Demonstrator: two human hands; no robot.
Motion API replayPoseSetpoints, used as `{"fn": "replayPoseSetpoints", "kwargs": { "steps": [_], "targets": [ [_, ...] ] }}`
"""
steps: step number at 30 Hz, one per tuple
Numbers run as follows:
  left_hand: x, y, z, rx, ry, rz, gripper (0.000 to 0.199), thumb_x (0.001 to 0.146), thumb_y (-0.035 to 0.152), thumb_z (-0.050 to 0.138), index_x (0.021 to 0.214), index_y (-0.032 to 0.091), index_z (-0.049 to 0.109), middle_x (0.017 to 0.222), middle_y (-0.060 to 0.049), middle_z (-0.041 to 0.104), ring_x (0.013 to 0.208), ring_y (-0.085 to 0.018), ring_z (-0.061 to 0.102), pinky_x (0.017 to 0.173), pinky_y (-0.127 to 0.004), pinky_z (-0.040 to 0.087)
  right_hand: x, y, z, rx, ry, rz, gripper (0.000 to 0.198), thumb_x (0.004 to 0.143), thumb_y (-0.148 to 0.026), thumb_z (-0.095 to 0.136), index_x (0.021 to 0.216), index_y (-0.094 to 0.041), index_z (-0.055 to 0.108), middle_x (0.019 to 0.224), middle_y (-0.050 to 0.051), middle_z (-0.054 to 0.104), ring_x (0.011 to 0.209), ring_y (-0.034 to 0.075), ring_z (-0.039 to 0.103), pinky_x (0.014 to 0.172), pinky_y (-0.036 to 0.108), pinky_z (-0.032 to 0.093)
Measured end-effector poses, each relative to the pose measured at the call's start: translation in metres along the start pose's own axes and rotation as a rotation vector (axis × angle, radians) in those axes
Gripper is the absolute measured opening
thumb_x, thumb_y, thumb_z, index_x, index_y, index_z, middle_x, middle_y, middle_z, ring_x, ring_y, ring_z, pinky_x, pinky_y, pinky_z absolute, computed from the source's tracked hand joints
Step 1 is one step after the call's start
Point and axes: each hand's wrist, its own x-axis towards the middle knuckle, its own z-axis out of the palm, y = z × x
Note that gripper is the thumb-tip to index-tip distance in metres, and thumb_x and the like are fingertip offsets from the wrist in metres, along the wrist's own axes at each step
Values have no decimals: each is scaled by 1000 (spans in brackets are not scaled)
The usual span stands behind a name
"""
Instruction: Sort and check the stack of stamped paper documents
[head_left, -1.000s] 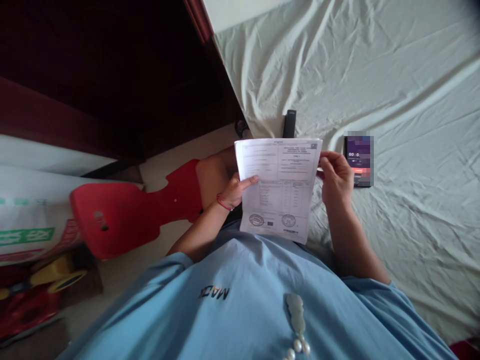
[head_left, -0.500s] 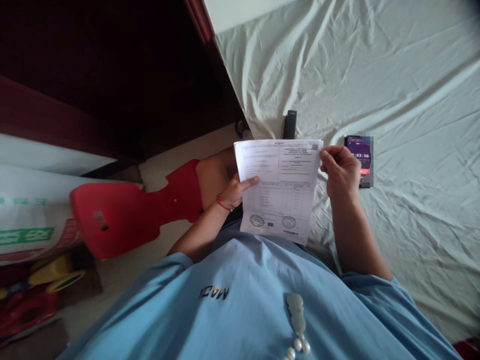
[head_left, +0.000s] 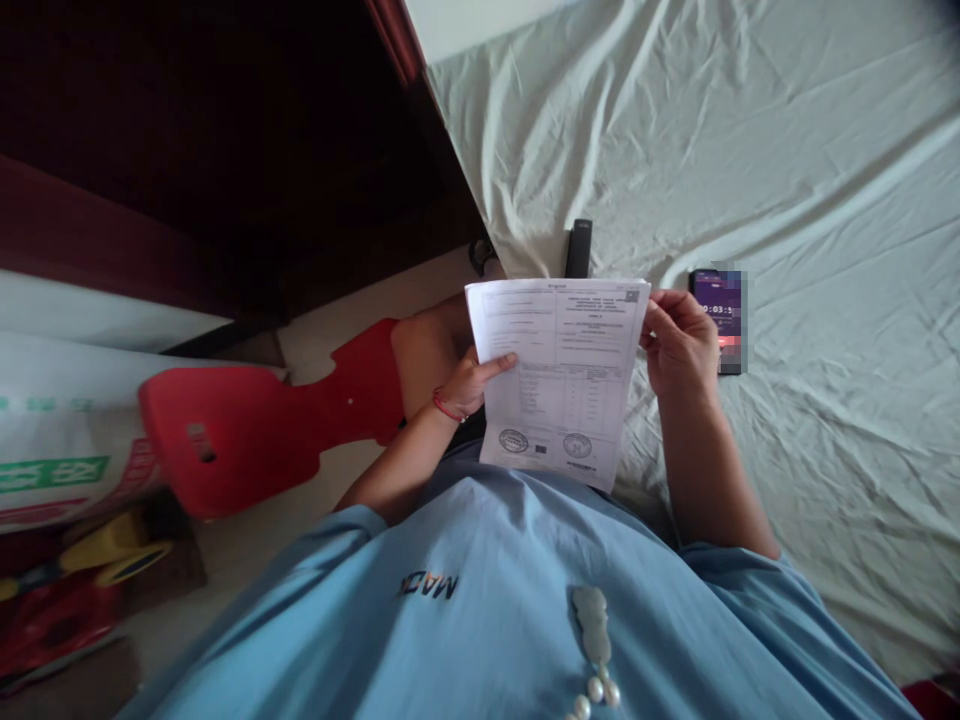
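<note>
A small stack of printed paper sheets [head_left: 559, 400], with a form, two round stamps near the bottom and a small square code at the top right, is held above my lap. My left hand [head_left: 474, 380] grips the left edge, thumb lying across the front and the other fingers hidden behind. At the upper right corner, my right hand [head_left: 679, 340] pinches the paper's edge between thumb and bent fingers; how many sheets are in the pinch I cannot tell. Right behind that hand lies a phone [head_left: 720, 300] with a timer on its screen, partly covered by the fingers.
A pale wrinkled sheet [head_left: 810, 150] covers the bed at right. Behind the papers lies a slim black object [head_left: 580, 248]. To the left are a red plastic seat [head_left: 247, 430], a white printed sack [head_left: 67, 420] and a yellow and red object [head_left: 105, 550].
My right hand has shifted slightly left onto the paper's corner, and the top right edge reaches a little further right. My left hand stays put.
</note>
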Motion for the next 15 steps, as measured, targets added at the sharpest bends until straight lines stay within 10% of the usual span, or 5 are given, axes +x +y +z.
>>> {"fn": "replayPoseSetpoints", "kwargs": {
  "steps": [15],
  "targets": [
    [-4,3,1,-1,-10,-4,81,63,48,105,133,17,79,121,-16,86,118,-41,80,111,-59,63,-16,-18,4,-476,231,-331,15,96,-40,75,96,-25,78,91,2,72,74,14,64,64,29,53]
  ]
}}
